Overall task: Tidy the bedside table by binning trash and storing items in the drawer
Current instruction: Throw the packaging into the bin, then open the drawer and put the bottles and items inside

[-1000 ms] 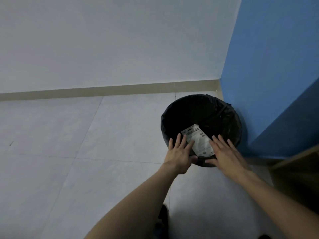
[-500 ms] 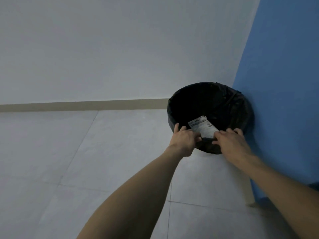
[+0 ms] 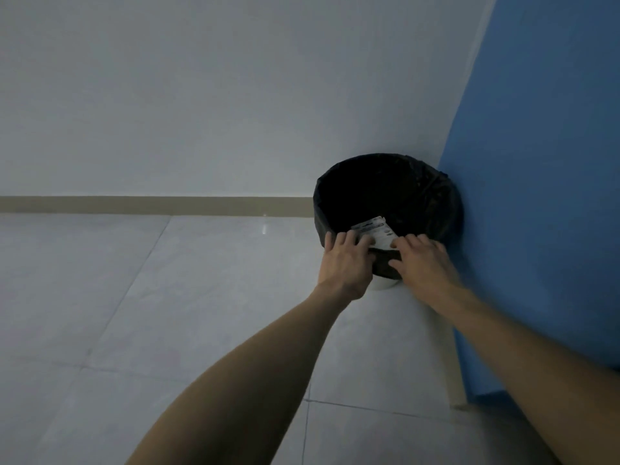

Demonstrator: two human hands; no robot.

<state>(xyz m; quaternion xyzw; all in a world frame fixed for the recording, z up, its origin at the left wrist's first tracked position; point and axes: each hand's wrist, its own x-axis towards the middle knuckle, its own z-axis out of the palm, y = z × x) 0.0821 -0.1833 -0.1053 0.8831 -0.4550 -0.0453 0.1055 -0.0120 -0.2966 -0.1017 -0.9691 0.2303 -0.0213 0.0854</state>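
Two bare forearms are reaching over the pale tiled floor [image 3: 100, 297]. The left hand [image 3: 347, 260] and right hand [image 3: 423, 260] are each pinching one side of the white packet [image 3: 375, 230], which is lying across the near rim of the black-lined bin [image 3: 432, 209]. The bin is standing against the blue wall [image 3: 536, 162] on its right, with open floor to its left. A beige skirting board [image 3: 134, 204] is running below the white wall [image 3: 201, 95] behind.
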